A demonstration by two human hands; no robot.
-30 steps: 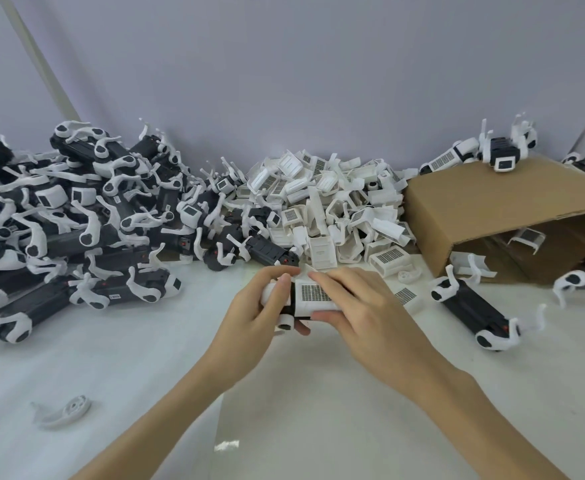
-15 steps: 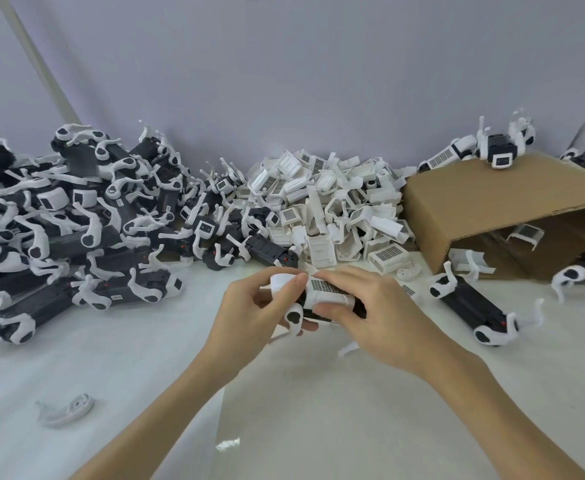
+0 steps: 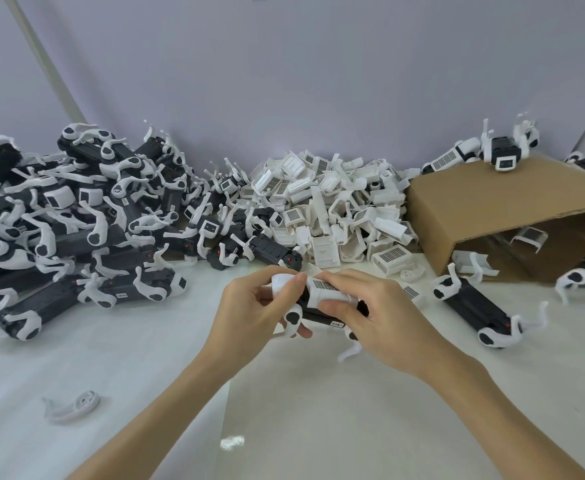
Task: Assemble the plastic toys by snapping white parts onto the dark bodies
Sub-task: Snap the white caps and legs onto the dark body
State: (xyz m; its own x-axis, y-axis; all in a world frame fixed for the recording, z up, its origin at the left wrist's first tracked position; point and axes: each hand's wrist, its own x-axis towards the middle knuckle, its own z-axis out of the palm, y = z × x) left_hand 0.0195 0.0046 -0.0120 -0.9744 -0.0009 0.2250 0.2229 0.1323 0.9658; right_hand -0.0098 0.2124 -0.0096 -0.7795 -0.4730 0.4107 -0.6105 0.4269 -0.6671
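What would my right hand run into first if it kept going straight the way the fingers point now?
Probably your left hand. The right hand points leftward across the toy body both hold, fingers on its white cover. Depth is unclear, so it might pass just behind it.

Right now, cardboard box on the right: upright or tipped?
Tipped on its side: the cardboard box opens toward the table front, a white part visible inside.

Both hands (image 3: pixel 249 310) (image 3: pixel 384 317) w/ fingers round dark body (image 3: pixel 322 311), white part (image 3: pixel 322 289) on top.
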